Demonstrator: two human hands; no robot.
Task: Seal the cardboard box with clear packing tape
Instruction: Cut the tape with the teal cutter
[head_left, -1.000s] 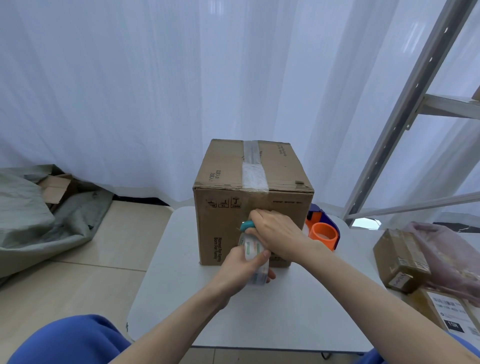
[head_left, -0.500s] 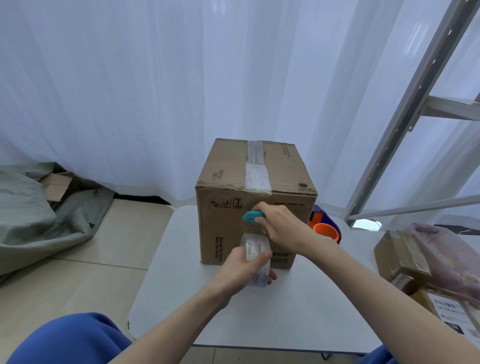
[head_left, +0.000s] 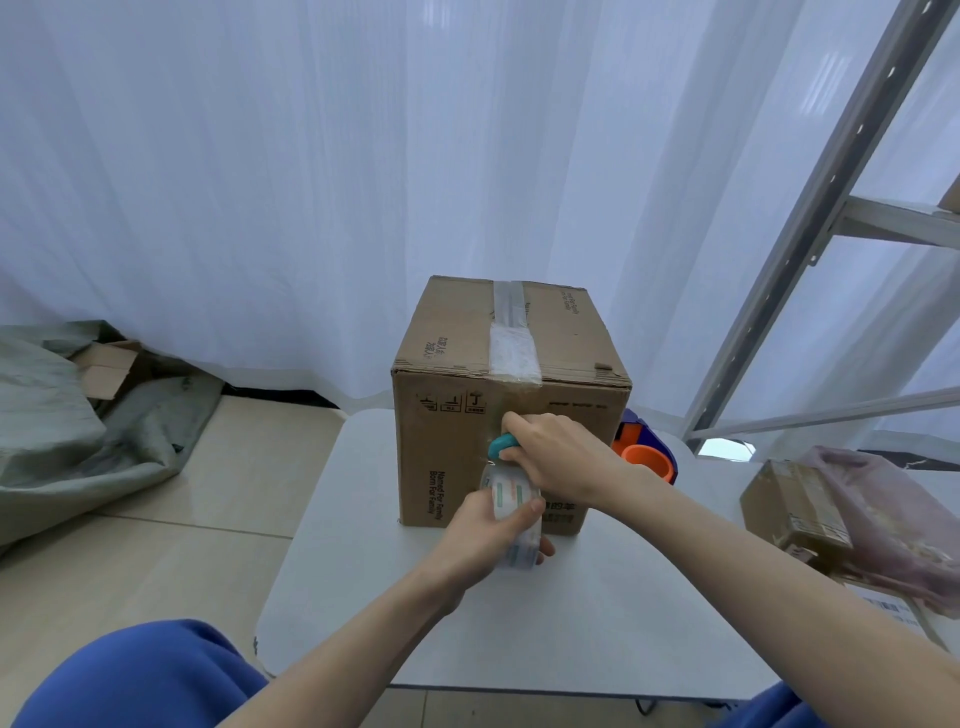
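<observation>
A brown cardboard box (head_left: 452, 447) stands on the small white table (head_left: 597, 639), a strip of clear tape (head_left: 511, 343) running along its top seam and over the near edge. My left hand (head_left: 485, 535) grips a roll of clear packing tape (head_left: 511, 506) in front of the box's near face. My right hand (head_left: 558, 454) holds a small teal cutter (head_left: 503, 447) against that face, just above the roll, where the tape comes down.
A blue and orange tape dispenser (head_left: 647, 452) lies behind the box at its right. Smaller parcels (head_left: 795, 509) and a pink bag (head_left: 893, 525) sit at the right. A metal rack (head_left: 810, 218) stands right; grey cloth (head_left: 78, 441) covers the floor left.
My right hand with the teal cutter has moved up the box's near face, from beside the roll to above it. The left hand keeps the roll in nearly the same place.
</observation>
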